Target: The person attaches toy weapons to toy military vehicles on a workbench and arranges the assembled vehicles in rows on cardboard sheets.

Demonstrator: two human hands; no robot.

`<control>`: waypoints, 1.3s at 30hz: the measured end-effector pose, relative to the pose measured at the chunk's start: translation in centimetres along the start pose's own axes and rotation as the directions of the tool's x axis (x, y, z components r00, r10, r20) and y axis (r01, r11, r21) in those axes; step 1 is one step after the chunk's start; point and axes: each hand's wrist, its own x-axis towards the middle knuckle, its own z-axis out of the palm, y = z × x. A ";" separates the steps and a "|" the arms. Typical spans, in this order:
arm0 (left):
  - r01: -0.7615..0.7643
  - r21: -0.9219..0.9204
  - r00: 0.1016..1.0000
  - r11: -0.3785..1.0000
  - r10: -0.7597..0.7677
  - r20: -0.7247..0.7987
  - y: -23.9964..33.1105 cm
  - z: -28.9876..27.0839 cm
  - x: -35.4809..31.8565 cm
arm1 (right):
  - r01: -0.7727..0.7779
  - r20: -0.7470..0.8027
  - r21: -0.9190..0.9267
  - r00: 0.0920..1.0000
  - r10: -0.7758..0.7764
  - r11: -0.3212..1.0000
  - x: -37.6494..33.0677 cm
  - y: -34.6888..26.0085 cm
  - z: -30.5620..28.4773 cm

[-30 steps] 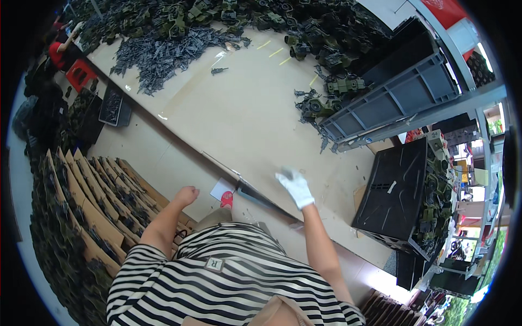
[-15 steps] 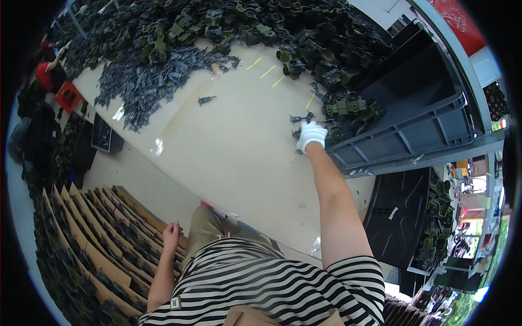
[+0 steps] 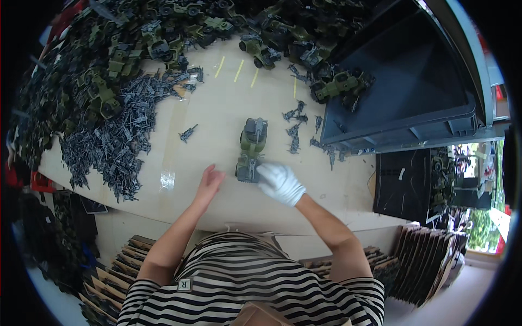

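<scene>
A green toy military truck with dark wheels and grey parts stands on the table in front of me. My right hand, in a white glove, has its fingers closed at the right side of the truck's near end. Some of those fingertips are hidden against it. Left of the truck, my bare left hand is held with fingers extended and nothing in it, a short gap away. Beyond the right hand lie several small grey toy guns; a single grey toy gun lies further left.
A heap of grey toy parts covers the table's left side. Many green toy vehicles are piled along the back. A large dark plastic crate stands at the right, with a toy vehicle by its edge. Cardboard-divided stacks sit below.
My right hand has come back from beside the crate to the table's middle, where the truck now stands. My left hand has risen from my side to near the truck. The view has shifted.
</scene>
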 end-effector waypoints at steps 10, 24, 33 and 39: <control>-0.341 0.638 0.912 0.690 0.408 0.046 5.5 8.4 6.1 | -0.804 -0.545 0.413 0.158 0.823 0.427 13.3 17.0 -13.1; -0.065 -0.267 0.993 0.962 0.035 -0.115 1.7 -6.6 1.7 | -0.557 -0.575 0.708 -0.098 0.812 0.434 15.5 24.1 -13.7; -0.312 0.072 0.932 0.947 0.320 -0.170 3.0 -3.1 1.9 | -0.557 -0.343 0.774 0.033 0.939 0.302 4.1 3.7 4.6; -0.036 -0.460 0.989 0.887 -0.034 -0.142 1.0 -6.8 1.2 | -0.389 0.048 0.917 0.327 0.944 0.088 -3.4 -3.3 4.9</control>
